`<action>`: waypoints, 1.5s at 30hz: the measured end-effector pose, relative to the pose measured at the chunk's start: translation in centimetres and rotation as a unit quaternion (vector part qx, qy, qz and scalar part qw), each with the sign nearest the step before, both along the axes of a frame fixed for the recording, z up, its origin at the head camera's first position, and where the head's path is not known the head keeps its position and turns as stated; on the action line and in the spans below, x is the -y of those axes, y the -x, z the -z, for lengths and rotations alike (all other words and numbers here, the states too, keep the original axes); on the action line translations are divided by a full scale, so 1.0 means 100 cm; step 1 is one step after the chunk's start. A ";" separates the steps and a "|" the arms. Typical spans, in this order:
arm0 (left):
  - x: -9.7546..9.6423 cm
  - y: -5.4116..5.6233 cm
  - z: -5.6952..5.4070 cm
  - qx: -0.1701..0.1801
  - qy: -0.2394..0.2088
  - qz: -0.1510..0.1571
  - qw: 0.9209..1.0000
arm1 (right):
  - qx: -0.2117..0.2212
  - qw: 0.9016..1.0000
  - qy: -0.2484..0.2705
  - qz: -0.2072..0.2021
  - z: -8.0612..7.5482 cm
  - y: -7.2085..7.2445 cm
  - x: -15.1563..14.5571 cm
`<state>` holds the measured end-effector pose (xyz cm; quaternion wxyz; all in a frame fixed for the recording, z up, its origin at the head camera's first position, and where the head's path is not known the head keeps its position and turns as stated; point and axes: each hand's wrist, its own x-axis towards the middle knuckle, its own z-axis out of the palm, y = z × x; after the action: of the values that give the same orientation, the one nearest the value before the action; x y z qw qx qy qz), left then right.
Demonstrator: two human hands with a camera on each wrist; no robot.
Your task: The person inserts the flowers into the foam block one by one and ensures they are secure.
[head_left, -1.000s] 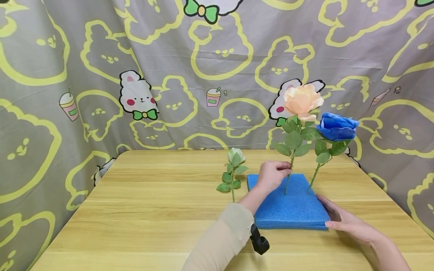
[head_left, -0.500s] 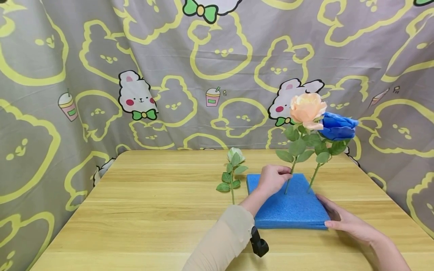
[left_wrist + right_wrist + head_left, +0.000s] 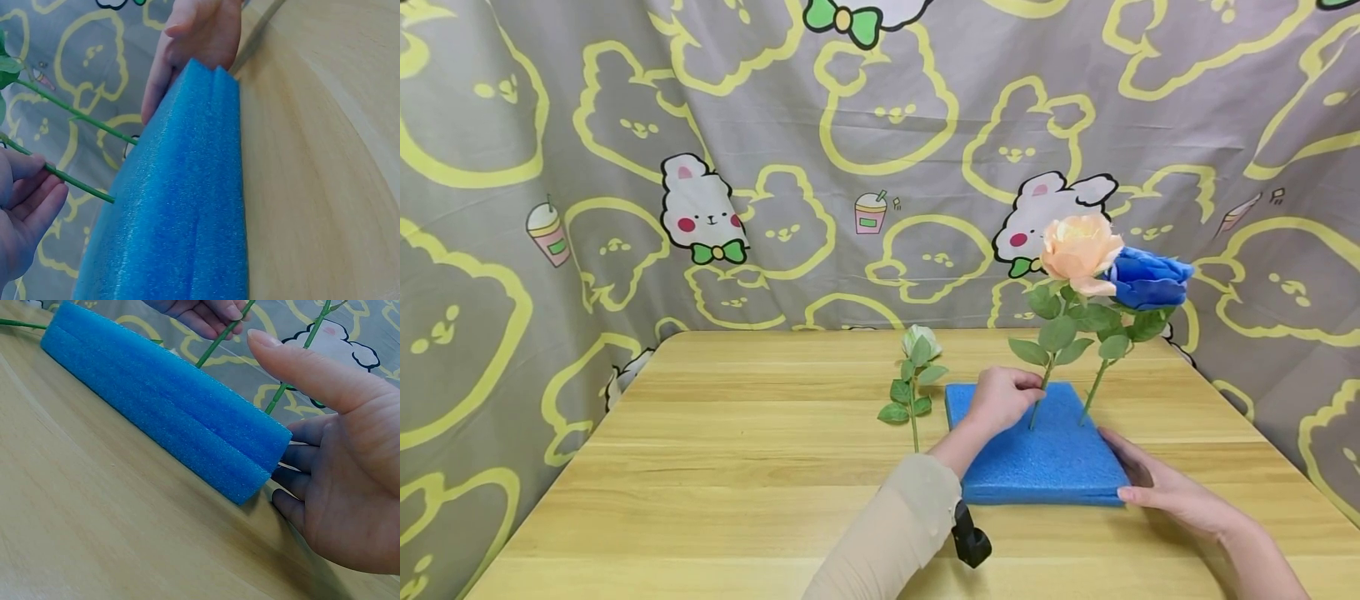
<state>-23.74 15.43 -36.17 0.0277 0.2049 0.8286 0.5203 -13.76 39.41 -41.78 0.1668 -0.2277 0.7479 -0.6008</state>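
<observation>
Head view: my left hand (image 3: 1003, 398) is pinching the stem of the peach rose (image 3: 1080, 243), which is standing in the blue foam block (image 3: 1045, 467) at lower right of centre. My right hand (image 3: 1165, 490), fingers straight, is pressing the block's right edge. A blue rose (image 3: 1150, 279) is standing beside; a white rose (image 3: 921, 342) is lying on the table (image 3: 700, 467).

Left wrist view: my fingers (image 3: 31, 206) are curling round the green stem at lower left.

Right wrist view: my open palm (image 3: 350, 487) is lying flat against the foam's end, at right.
</observation>
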 end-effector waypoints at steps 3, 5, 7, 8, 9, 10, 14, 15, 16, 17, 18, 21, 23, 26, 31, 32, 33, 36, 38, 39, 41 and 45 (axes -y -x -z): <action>0.000 0.001 -0.001 0.005 0.010 -0.002 1.000 | 0.001 1.000 -0.002 0.002 0.000 0.000 0.000; 0.000 0.001 -0.001 0.010 0.013 -0.003 1.000 | 0.002 1.000 -0.003 0.004 0.000 0.000 0.000; -0.001 0.000 -0.002 0.013 0.016 -0.004 1.000 | 0.003 1.000 -0.003 0.005 0.000 0.000 0.000; -0.001 0.000 -0.002 0.016 0.015 -0.005 1.000 | 0.005 1.000 -0.003 0.006 0.000 0.000 0.000; -0.001 0.000 -0.002 0.018 0.013 -0.006 1.000 | 0.007 1.000 -0.003 0.007 -0.001 0.000 0.001; -0.001 0.000 -0.002 0.019 0.012 -0.006 1.000 | 0.009 1.000 -0.003 0.007 -0.001 0.000 0.001; 0.000 0.000 -0.002 0.020 0.002 -0.008 1.000 | 0.013 1.000 -0.005 0.011 -0.001 -0.001 0.001; 0.000 -0.001 -0.002 0.019 0.001 -0.009 1.000 | 0.013 1.000 -0.006 0.012 -0.001 -0.001 0.001; 0.000 -0.001 -0.002 0.018 -0.002 -0.010 1.000 | 0.012 1.000 -0.008 0.013 -0.001 -0.001 0.001; 0.001 -0.001 -0.002 0.018 -0.004 -0.011 1.000 | 0.011 1.000 -0.009 0.014 -0.001 -0.001 0.001; 0.000 -0.001 -0.002 0.017 -0.004 -0.012 1.000 | 0.010 1.000 -0.010 0.014 -0.002 -0.001 0.001; 0.000 -0.001 -0.001 0.017 -0.004 -0.015 1.000 | 0.009 1.000 -0.009 0.014 -0.002 -0.001 0.001; 0.000 -0.001 0.001 0.014 0.000 -0.016 1.000 | 0.008 1.000 -0.007 0.011 -0.002 -0.001 0.002; 0.000 0.000 0.003 0.009 0.002 -0.012 1.000 | 0.008 1.000 -0.006 0.008 -0.003 -0.002 0.002; 0.006 0.002 0.006 0.023 -0.023 0.001 0.999 | 0.006 1.000 -0.007 0.008 -0.003 -0.001 0.002; 0.008 0.003 0.006 0.029 -0.029 0.001 0.999 | 0.004 1.000 -0.007 0.007 -0.002 -0.001 0.002; 0.009 0.003 0.006 0.032 -0.034 0.001 0.999 | 0.002 1.000 -0.007 0.006 -0.002 -0.001 0.002; 0.016 0.005 0.004 0.038 -0.044 -0.002 0.998 | -0.003 1.000 -0.002 0.001 -0.001 -0.001 0.002; 0.022 0.006 0.002 0.038 -0.047 -0.006 0.998 | -0.006 1.000 0.001 -0.002 -0.001 -0.001 0.002; 0.025 0.007 0.001 0.036 -0.047 -0.007 0.998 | -0.006 1.000 0.002 -0.002 -0.001 -0.001 0.002; 0.032 0.008 -0.003 0.034 -0.050 -0.009 0.998 | -0.007 1.000 0.002 -0.002 -0.001 -0.001 0.002; 0.047 0.010 -0.009 0.034 -0.061 -0.007 0.998 | -0.012 1.000 -0.002 0.001 -0.001 -0.001 0.002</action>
<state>-24.70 10.74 -35.27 0.0395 0.1829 0.7950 0.5771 -13.64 39.18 -41.64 0.1581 -0.2336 0.7510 -0.5970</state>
